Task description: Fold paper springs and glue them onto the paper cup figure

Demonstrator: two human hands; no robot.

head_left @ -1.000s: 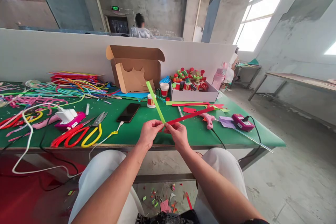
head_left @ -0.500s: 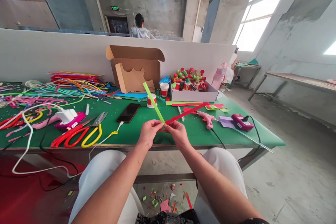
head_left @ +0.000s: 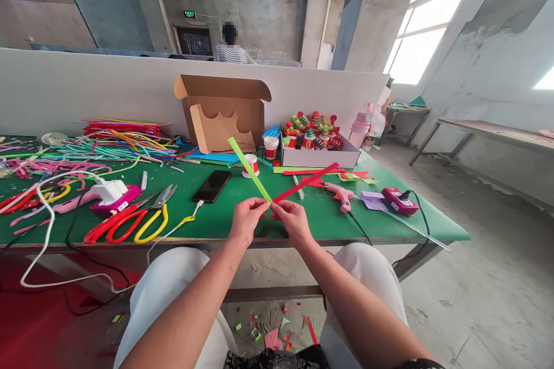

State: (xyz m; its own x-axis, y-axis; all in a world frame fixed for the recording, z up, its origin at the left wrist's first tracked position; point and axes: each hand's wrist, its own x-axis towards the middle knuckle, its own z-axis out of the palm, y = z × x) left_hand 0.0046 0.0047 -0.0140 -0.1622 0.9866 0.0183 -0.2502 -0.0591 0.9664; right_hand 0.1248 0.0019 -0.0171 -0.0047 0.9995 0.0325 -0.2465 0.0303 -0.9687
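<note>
Above the front edge of the green table (head_left: 242, 225), a light green paper strip (head_left: 249, 170) and a red paper strip (head_left: 309, 181) meet at their near ends in a V. My left hand (head_left: 249, 218) pinches that corner from the left, closed at the fingertips on the green strip. From the right, my right hand (head_left: 292, 219) grips the same joint, closed on the red strip's end. Both hands touch or nearly touch there; how the strips overlap is hidden by the fingers. Behind the green strip stands a red-and-white paper cup (head_left: 250, 166) with green coiled strips at its sides.
Scissors (head_left: 160, 207) and a phone (head_left: 211, 186) lie left; a pink glue gun (head_left: 340, 196) and a purple socket block (head_left: 399, 202) lie right. A box (head_left: 320, 158) of finished paper figures and an open cardboard box (head_left: 225, 112) stand behind. Pipe cleaners (head_left: 116, 144) are heaped far left.
The green strip's far end has swung left and slightly down. The red strip's far end has shifted a little left and lifted. Both hands stay at the joint.
</note>
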